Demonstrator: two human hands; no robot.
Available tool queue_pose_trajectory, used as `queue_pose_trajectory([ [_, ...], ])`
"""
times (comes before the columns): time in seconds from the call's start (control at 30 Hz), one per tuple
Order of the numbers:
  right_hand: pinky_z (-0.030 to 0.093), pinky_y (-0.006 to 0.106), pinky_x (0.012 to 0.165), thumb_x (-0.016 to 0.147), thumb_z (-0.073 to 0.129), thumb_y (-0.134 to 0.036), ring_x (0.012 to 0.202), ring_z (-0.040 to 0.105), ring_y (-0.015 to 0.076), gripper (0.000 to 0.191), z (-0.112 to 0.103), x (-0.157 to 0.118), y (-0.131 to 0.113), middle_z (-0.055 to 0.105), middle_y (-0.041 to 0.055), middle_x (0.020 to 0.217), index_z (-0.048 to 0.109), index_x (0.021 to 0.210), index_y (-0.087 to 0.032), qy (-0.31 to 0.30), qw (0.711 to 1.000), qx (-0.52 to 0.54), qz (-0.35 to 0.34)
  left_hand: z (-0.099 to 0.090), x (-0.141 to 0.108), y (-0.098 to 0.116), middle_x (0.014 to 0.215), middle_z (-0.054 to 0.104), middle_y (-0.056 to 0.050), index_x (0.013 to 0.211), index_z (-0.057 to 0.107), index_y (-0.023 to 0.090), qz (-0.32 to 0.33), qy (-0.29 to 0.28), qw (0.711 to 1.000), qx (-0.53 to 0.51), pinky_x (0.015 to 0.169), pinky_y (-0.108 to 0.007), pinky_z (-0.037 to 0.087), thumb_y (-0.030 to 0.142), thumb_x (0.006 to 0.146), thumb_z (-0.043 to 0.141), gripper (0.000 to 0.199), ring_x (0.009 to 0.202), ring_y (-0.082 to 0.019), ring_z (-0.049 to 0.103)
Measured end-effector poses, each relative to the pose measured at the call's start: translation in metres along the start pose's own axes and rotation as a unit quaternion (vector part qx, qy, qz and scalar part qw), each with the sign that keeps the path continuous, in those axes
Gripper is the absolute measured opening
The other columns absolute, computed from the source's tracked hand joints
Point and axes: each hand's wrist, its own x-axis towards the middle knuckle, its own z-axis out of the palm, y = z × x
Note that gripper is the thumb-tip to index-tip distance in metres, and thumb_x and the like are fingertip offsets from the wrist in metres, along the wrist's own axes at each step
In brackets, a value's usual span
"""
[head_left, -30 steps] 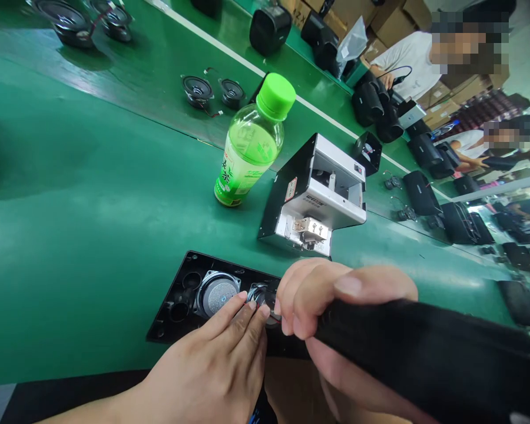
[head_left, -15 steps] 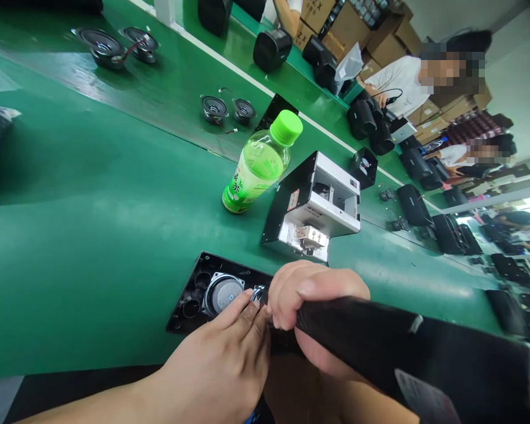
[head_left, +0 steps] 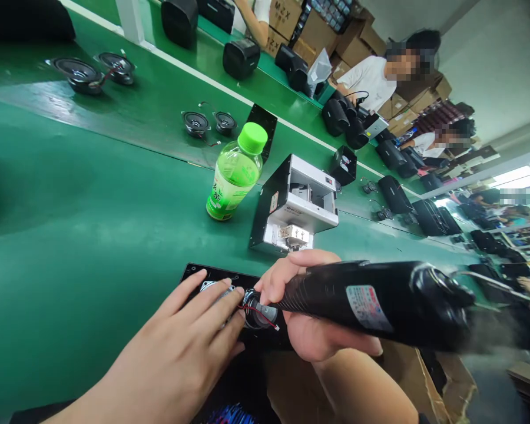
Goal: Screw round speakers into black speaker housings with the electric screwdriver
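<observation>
Since the earlier frames, the left hand has spread and slid from the smaller driver toward the larger one, and the black cylindrical electric screwdriver with a ribbed grip has swung round so that its pale label and rear end show.

The right hand is clamped around the ribbed grip; the tool lies nearly level, pointing toward the left hand, its tip hidden. The left hand lies with fingers a little apart over a black rectangular plastic panel at the near edge of the worktop. Its fingers partly cover a larger round metal-framed speaker driver; a smaller round speaker driver, with a red wire and a white plug, shows between the two hands.

On the green worktop, beyond the panel, stands a green-capped clear plastic bottle with a green label, and to its right a black-and-silver metal machine. Toward the far edge, past a seam, sit a pair of black round loose drivers and, nearer the far left corner, another pair.

Across the room are black speaker cabinets, brown cardboard boxes and a co-worker in a white shirt.
</observation>
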Motion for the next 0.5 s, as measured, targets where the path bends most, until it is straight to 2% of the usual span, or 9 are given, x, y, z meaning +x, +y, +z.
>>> queue_pose_trajectory([
  [0.07, 0.068, 0.043, 0.062, 0.116, 0.069, -0.098, 0.062, 0.073, 0.0257, 0.068, 0.003, 0.006, -0.014, 0.081, -0.0023, 0.082, 0.086, 0.159, -0.049, 0.111, 0.992, 0.014, -0.065, -0.001, -0.002, -0.01, 0.167, 0.091, -0.009, 0.149, 0.09, 0.026, -0.032, -0.007, 0.999, 0.002, 0.165, -0.046, 0.02, 0.052, 0.132, 0.067, 0.038, 0.158, -0.03, 0.082],
  [0.13, 0.065, 0.04, 0.058, 0.123, 0.071, -0.086, 0.054, 0.068, 0.0231, 0.055, -0.002, 0.016, -0.035, 0.074, -0.0043, 0.072, 0.092, 0.152, -0.044, 0.193, 0.975, 0.006, -0.108, 0.0, -0.005, -0.02, 0.186, 0.078, -0.016, 0.168, 0.079, 0.027, -0.037, -0.024, 0.999, 0.018, 0.162, -0.057, 0.029, 0.077, 0.122, 0.078, 0.067, 0.17, -0.04, 0.076],
  [0.2, 0.068, 0.042, 0.063, 0.124, 0.076, -0.079, 0.056, 0.069, 0.0225, 0.045, -0.013, 0.031, -0.053, 0.076, -0.0045, 0.072, 0.097, 0.142, -0.043, 0.218, 0.967, -0.021, -0.132, 0.003, -0.007, -0.029, 0.193, 0.071, -0.022, 0.179, 0.067, 0.025, -0.026, -0.034, 0.998, 0.04, 0.151, -0.068, 0.045, 0.091, 0.107, 0.088, 0.1, 0.172, -0.049, 0.074],
  [0.27, 0.068, 0.043, 0.064, 0.115, 0.082, -0.089, 0.057, 0.071, 0.0226, 0.052, -0.024, 0.049, -0.06, 0.08, -0.0037, 0.073, 0.1, 0.127, -0.041, 0.221, 0.96, -0.042, -0.165, 0.006, -0.008, -0.033, 0.189, 0.073, -0.025, 0.181, 0.062, 0.023, -0.009, -0.043, 0.997, 0.058, 0.14, -0.072, 0.056, 0.085, 0.099, 0.099, 0.109, 0.168, -0.052, 0.076],
  [0.37, 0.061, 0.039, 0.055, 0.105, 0.077, -0.107, 0.051, 0.068, 0.0207, 0.072, -0.036, 0.073, -0.048, 0.076, -0.0038, 0.068, 0.096, 0.111, -0.038, 0.22, 0.954, -0.055, -0.195, 0.009, -0.009, -0.035, 0.183, 0.078, -0.025, 0.18, 0.06, 0.022, -0.008, -0.052, 0.997, 0.064, 0.135, -0.072, 0.061, 0.062, 0.096, 0.102, 0.101, 0.163, -0.052, 0.079],
  [0.43, 0.061, 0.039, 0.055, 0.103, 0.069, -0.114, 0.053, 0.07, 0.0204, 0.08, -0.042, 0.082, -0.037, 0.077, -0.0024, 0.072, 0.092, 0.109, -0.038, 0.185, 0.964, -0.083, -0.174, 0.008, -0.009, -0.035, 0.183, 0.078, -0.024, 0.18, 0.059, 0.023, -0.013, -0.056, 0.996, 0.061, 0.135, -0.073, 0.06, 0.053, 0.095, 0.098, 0.098, 0.161, -0.051, 0.079],
  [0.5, 0.066, 0.041, 0.061, 0.103, 0.07, -0.113, 0.064, 0.079, 0.0237, 0.078, -0.049, 0.087, -0.033, 0.081, 0.0005, 0.08, 0.09, 0.113, -0.038, 0.117, 0.977, -0.134, -0.121, 0.007, -0.008, -0.034, 0.185, 0.076, -0.022, 0.18, 0.058, 0.025, -0.019, -0.062, 0.996, 0.06, 0.136, -0.073, 0.06, 0.049, 0.093, 0.097, 0.099, 0.162, -0.051, 0.078],
])
